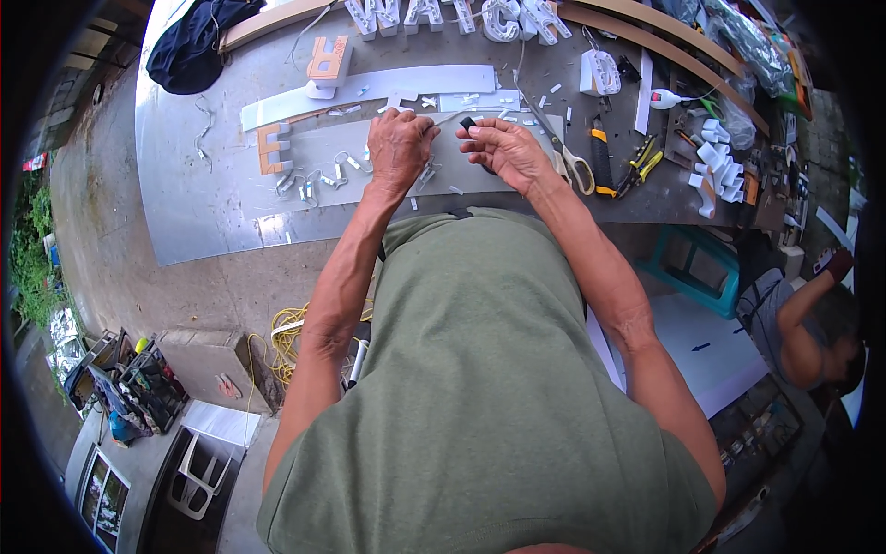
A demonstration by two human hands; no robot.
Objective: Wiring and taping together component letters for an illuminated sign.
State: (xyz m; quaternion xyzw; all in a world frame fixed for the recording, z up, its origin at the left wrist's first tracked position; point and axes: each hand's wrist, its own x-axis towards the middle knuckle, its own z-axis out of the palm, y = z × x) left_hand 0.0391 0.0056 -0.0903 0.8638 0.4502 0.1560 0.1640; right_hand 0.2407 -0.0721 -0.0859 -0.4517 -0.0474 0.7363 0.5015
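My left hand (pixel 399 152) is closed over a grey sheet on the worktable, its fingertips pinched on something I cannot make out. Close by on its right, my right hand (pixel 509 155) holds a small black piece (pixel 467 125) between thumb and fingers. A string of small light modules on wire (pixel 323 180) trails over the sheet beside my left hand. Beyond that hand lies a white cut-out piece (pixel 397 98). An orange-faced block letter (pixel 273 150) stands to the left. Scissors (pixel 574 164) lie just right of my right hand.
A yellow-and-black cutter (pixel 602 159) and pliers (pixel 640 164) lie to the right, near white letter shells (pixel 716 171). More white letters (pixel 443 20) line the far side. A teal stool (pixel 692 268) stands below the table, with another person (pixel 798 323) at the right.
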